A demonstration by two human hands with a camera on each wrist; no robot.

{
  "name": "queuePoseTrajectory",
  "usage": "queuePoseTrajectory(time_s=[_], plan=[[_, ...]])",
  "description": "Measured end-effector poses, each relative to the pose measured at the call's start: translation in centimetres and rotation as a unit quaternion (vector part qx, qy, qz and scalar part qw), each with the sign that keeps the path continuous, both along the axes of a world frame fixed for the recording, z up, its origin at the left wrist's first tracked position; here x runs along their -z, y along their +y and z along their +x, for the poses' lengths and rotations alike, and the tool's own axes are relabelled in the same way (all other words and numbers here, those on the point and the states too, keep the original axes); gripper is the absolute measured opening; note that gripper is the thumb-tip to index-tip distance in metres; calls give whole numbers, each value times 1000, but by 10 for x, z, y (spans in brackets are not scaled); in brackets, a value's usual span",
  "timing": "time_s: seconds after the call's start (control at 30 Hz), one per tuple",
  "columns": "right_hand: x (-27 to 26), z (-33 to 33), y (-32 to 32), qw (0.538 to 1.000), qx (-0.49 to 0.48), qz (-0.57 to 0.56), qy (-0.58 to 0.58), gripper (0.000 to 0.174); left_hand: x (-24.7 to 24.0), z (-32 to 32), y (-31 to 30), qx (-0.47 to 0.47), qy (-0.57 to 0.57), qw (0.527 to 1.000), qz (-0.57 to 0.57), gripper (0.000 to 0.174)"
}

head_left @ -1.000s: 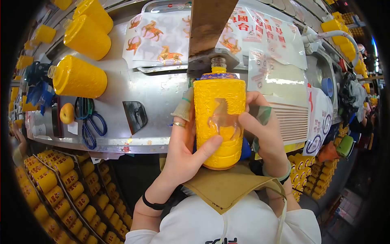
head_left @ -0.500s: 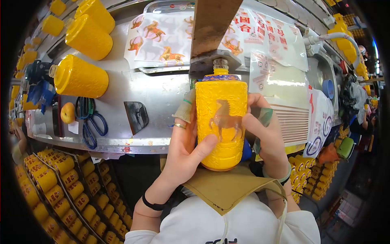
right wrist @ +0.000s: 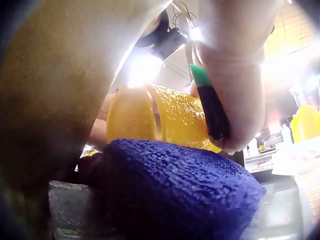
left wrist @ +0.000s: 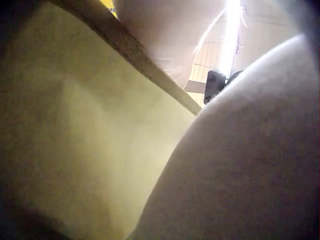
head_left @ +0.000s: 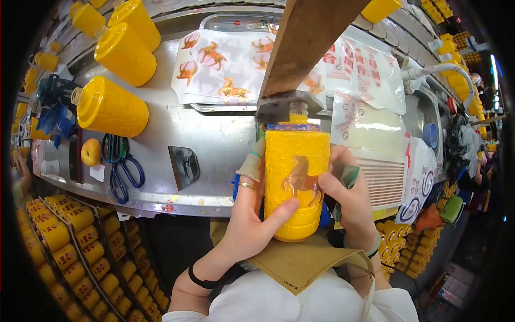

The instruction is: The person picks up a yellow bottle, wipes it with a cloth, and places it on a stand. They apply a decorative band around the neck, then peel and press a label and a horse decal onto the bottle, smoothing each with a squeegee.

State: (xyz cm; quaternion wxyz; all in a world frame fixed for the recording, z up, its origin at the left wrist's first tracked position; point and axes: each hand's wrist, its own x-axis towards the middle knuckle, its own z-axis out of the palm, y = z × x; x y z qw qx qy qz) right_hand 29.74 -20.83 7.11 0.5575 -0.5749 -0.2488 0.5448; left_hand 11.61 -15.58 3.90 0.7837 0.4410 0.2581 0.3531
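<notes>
In the head view a yellow embossed bottle (head_left: 289,214) with a bare glass neck and a blue patterned shoulder is tilted toward the person. A brown horse decal (head_left: 301,177) lies on its front. My left hand (head_left: 255,222) grips the bottle's left side, thumb below the horse, a cloth cover on one finger. My right hand (head_left: 346,198) holds the right side, thumb by the horse's rear edge, other fingers partly hidden behind. A green-and-black strip (right wrist: 210,102) lies against the right hand in the right wrist view. Apron and sleeve fill most of the left wrist view.
A blue towel (right wrist: 185,187) lies under the bottle. A wooden post (head_left: 308,43) rises just beyond the neck. Horse decal sheets (head_left: 214,80), scissors (head_left: 120,172), a dark angular piece (head_left: 183,166) and yellow bottles (head_left: 112,110) are on the metal table (head_left: 225,134).
The head view has shifted, so bottle and table sit lower. My left thumb moved off the horse and then back toward its feet. The right thumb remains near the horse's rear.
</notes>
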Motion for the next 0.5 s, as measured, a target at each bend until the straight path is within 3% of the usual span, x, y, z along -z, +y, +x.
queuePoseTrajectory(time_s=[0.37,0.43,0.47,0.5], plan=[[4,21,-2,1000,-20,-10,11,26,-2,1,2,5,-6,1000,-2,88],[-14,29,11,992,-3,50,-116,30,0,1,3,-2,6,999,39,87],[-19,35,12,967,-30,66,-244,38,1,1,2,-2,7,999,38,87],[-32,29,18,971,-5,79,-225,45,2,1,1,-8,9,999,49,87]])
